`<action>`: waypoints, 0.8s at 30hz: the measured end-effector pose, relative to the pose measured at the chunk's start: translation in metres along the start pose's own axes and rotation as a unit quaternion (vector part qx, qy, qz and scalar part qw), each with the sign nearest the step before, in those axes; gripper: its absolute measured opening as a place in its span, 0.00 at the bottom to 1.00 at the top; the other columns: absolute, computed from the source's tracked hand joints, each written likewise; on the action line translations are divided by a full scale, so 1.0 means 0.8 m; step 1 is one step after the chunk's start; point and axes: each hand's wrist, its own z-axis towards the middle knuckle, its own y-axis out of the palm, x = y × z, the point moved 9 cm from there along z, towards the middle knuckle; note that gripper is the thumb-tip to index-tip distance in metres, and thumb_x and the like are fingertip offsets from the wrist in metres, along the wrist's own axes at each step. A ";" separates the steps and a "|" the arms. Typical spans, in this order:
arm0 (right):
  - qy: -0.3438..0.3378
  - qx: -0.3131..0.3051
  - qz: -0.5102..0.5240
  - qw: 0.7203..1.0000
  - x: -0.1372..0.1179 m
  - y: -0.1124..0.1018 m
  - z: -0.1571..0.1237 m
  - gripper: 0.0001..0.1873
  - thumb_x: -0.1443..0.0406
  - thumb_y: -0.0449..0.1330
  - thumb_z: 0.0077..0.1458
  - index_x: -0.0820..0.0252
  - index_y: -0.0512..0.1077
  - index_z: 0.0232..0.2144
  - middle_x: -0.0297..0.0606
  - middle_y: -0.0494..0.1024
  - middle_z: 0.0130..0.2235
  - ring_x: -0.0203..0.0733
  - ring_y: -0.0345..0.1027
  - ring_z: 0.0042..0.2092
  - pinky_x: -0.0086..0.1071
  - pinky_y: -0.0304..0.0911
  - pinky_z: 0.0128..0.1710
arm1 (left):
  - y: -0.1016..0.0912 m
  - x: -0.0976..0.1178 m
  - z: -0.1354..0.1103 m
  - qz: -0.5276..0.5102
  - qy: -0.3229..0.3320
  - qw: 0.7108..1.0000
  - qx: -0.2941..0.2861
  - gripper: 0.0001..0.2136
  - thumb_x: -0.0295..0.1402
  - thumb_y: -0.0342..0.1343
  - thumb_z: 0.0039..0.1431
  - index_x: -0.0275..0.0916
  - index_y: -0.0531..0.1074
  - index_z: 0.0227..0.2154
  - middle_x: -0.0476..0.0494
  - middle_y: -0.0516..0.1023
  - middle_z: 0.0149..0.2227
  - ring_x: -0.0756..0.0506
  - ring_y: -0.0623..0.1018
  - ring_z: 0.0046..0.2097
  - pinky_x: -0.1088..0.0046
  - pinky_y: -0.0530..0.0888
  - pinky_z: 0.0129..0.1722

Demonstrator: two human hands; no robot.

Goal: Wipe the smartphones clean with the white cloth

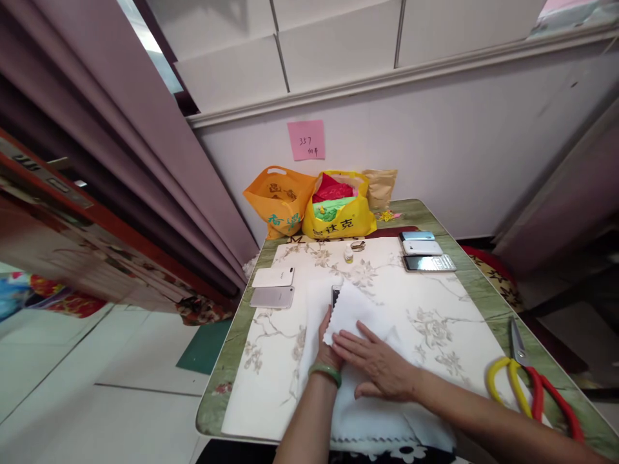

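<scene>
Scissors (519, 358) at right table edge, beside right forearm; two spare phones (271, 297) left, three handsets (422, 247) right. Yellow bag (340, 227) holds red and green fabric. Held phone (336, 291) mid-table, partly under white cloth (355, 310), long axis pointing away. Left hand (327, 345) curled round it; right hand (380, 367) flat on cloth, fingers extended.

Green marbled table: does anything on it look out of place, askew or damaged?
The metal scissors with yellow and red handles look askew: they lie aslant, straddling the right edge of the white floral mat. I see no plain damage.
</scene>
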 end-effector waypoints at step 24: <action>0.146 0.077 -0.064 0.984 0.100 -0.031 0.041 0.37 0.49 0.43 0.65 0.53 0.32 0.67 0.42 0.48 0.68 0.48 0.43 0.67 0.57 0.20 0.64 | 0.017 -0.005 0.011 -0.079 -0.012 0.996 -0.026 0.14 0.36 0.51 0.63 0.36 0.75 0.46 0.42 0.80 0.44 0.47 0.79 0.46 0.71 0.72 0.51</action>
